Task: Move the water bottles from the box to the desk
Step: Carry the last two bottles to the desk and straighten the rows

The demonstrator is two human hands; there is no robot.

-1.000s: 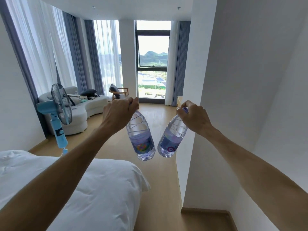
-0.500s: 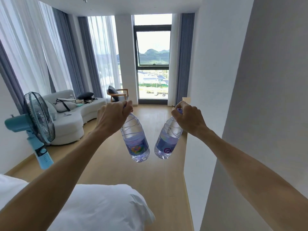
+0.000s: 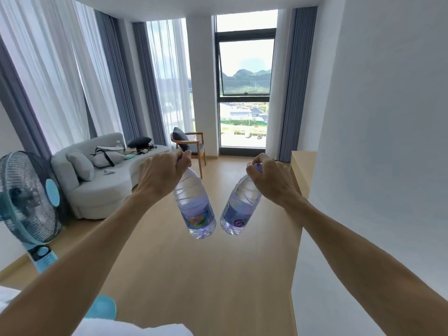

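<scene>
Both arms are stretched out in front of me, each hand carrying a clear water bottle by its cap. My left hand (image 3: 161, 177) grips the top of the left bottle (image 3: 195, 208), which hangs tilted with a colourful label. My right hand (image 3: 270, 179) grips the purple cap of the right bottle (image 3: 238, 209), which has a purple label. The bottles' bases nearly touch above the wooden floor. A light wooden desk (image 3: 301, 166) edge shows past the white wall corner on the right. The box is out of view.
A blue standing fan (image 3: 26, 204) stands at the left, its base (image 3: 101, 309) beside the white bed corner (image 3: 135, 331). A white sofa (image 3: 97, 190) with bags and a wooden chair (image 3: 191, 144) sit further back. A white wall (image 3: 375, 166) fills the right.
I have walked forward along the floor: the bed has slid almost out of view, the fan and sofa are closer, and the desk edge has appeared. Both hands still hold their bottles.
</scene>
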